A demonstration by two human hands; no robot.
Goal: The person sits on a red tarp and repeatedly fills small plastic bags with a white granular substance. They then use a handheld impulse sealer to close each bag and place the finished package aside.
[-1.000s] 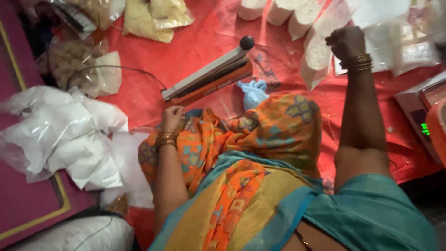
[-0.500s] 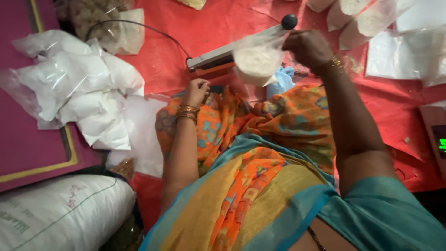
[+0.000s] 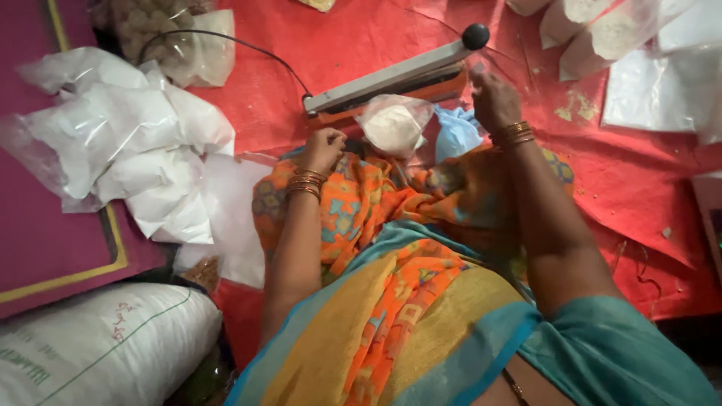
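A clear pouch of white powder (image 3: 394,125) lies on my lap just below the long heat sealer (image 3: 391,79), its top edge at the sealer's jaw. My left hand (image 3: 323,147) rests on my orange patterned lap with its fingers curled, a short way left of the pouch. My right hand (image 3: 494,99) is raised at the right end of the sealer, under its black knob (image 3: 475,35). Its fingers are bent and seen from behind, so what they pinch is hidden. A light blue cloth (image 3: 456,134) lies between the pouch and my right wrist.
A heap of filled white pouches (image 3: 128,150) lies at the left on a maroon mat (image 3: 45,256). More filled pouches (image 3: 602,30) and flat empty bags (image 3: 654,98) lie at the top right on the red cloth (image 3: 639,180). A white sack (image 3: 98,346) sits bottom left.
My right hand reached to the far pouches, brought one pouch back to the sealer, then let it down onto my lap and moved right along the sealer. My left hand stayed on my lap.
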